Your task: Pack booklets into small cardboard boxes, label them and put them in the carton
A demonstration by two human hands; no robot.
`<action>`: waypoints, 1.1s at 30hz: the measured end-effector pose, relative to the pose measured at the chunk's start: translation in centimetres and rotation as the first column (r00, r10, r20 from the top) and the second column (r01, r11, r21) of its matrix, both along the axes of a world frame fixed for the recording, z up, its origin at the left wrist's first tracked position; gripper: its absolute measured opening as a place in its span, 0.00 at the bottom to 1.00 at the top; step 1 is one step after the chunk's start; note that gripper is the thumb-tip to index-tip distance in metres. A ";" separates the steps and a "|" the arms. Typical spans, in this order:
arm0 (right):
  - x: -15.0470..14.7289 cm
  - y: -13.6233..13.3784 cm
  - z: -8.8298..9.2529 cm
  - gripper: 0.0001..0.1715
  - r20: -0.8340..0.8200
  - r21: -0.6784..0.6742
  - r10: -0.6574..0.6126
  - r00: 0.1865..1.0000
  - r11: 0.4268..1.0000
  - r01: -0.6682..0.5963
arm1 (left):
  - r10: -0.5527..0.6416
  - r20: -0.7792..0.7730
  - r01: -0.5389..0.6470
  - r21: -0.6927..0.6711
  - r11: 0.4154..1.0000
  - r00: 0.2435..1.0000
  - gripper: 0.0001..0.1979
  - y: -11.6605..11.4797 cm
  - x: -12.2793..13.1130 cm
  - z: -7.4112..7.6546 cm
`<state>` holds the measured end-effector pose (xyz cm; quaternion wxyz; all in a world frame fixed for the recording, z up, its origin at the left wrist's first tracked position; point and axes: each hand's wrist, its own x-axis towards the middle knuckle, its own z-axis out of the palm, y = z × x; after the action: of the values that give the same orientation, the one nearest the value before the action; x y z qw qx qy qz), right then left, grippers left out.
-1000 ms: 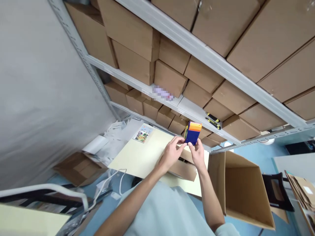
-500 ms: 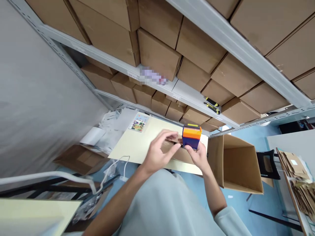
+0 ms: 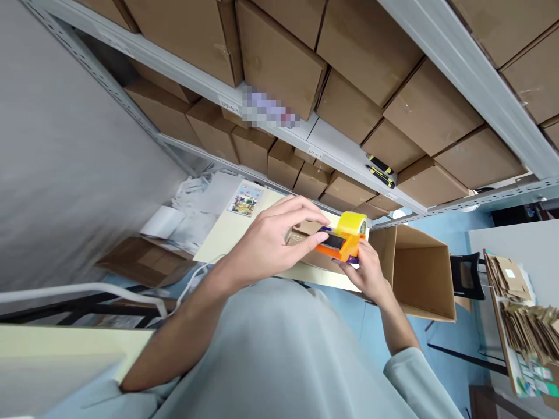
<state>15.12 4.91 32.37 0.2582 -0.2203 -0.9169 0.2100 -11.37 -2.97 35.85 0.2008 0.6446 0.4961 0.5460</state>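
My right hand (image 3: 365, 272) grips an orange tape dispenser (image 3: 339, 243) with a yellow tape roll from below, holding it over a small cardboard box (image 3: 308, 247) on the pale yellow table (image 3: 227, 233). My left hand (image 3: 273, 244) hovers over the box with its fingers curved. Its fingertips touch the near end of the dispenser and the box top. Most of the box is hidden behind my left hand.
Metal shelves (image 3: 332, 151) packed with cardboard boxes rise behind the table. Two yellow-black cutters (image 3: 381, 170) lie on a shelf. A large open carton (image 3: 419, 273) stands at the right. White bags (image 3: 192, 198) and a picture card (image 3: 245, 199) lie at the table's left end.
The dispenser has come down from upright to lying flat on the box top. My left hand has moved over the box. The view has tilted closer.
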 end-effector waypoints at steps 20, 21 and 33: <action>3.3 -1.7 0.2 0.05 0.215 -0.009 0.145 0.966 0.989 -0.146 | -0.071 -0.050 0.065 -0.121 0.991 0.996 0.11 -3.6 1.9 -2.7; 3.5 -2.1 0.2 0.08 0.261 -0.057 0.150 0.954 0.989 -0.140 | -0.057 -0.023 0.053 -0.161 0.986 0.998 0.11 -4.0 2.2 -3.6; 3.8 -3.5 2.3 0.25 0.629 -0.396 0.247 0.737 0.918 0.031 | 0.078 0.229 0.053 -0.515 0.856 0.970 0.12 -6.9 1.8 -7.9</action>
<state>18.97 1.46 34.64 -0.1481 -0.2719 -0.9003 0.3059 -9.61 -9.88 27.95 0.4218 0.4924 0.6003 0.4683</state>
